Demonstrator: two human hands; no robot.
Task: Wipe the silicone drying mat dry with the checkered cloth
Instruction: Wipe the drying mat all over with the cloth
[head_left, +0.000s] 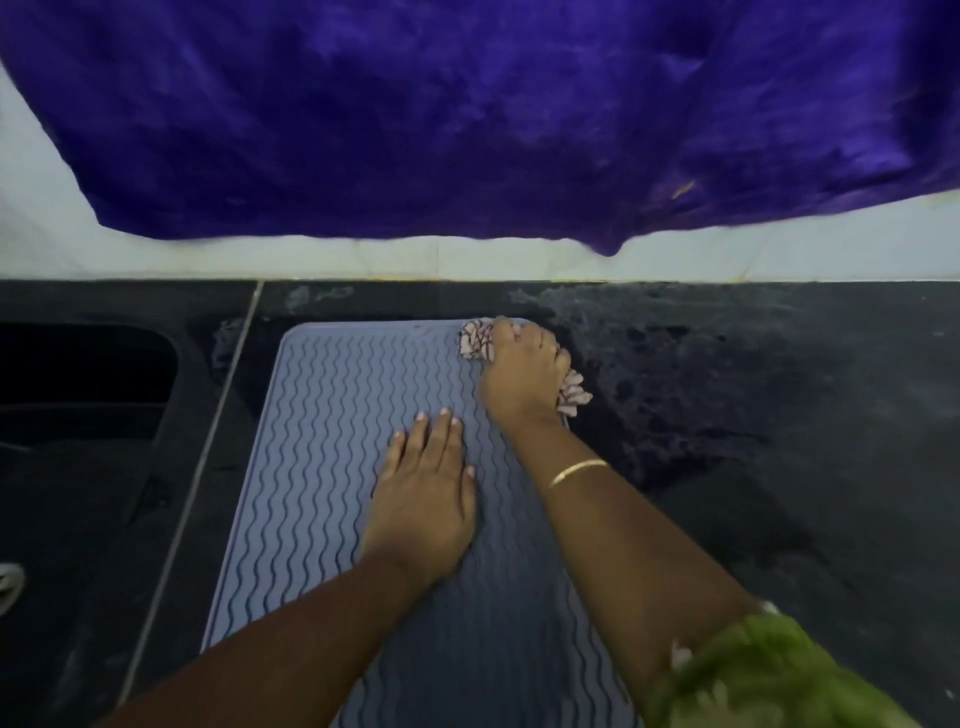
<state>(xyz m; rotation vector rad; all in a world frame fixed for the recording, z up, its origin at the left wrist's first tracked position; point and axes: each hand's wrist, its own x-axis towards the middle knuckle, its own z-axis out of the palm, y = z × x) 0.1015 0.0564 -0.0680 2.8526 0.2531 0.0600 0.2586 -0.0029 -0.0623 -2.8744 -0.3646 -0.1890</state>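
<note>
A blue-grey silicone drying mat (322, 447) with wavy ridges lies lengthwise on the black counter. My right hand (519, 374) grips the bunched checkered cloth (474, 340) and holds it down on the mat's far right corner. Part of the cloth sticks out past my hand at the mat's right edge. My left hand (423, 499) rests flat on the middle of the mat, fingers straight and together.
The black stone counter (753, 441) shows wet patches to the right of the mat. A dark sink (78, 374) lies at the left. A purple fabric (467, 114) hangs over the white tiled wall behind the counter.
</note>
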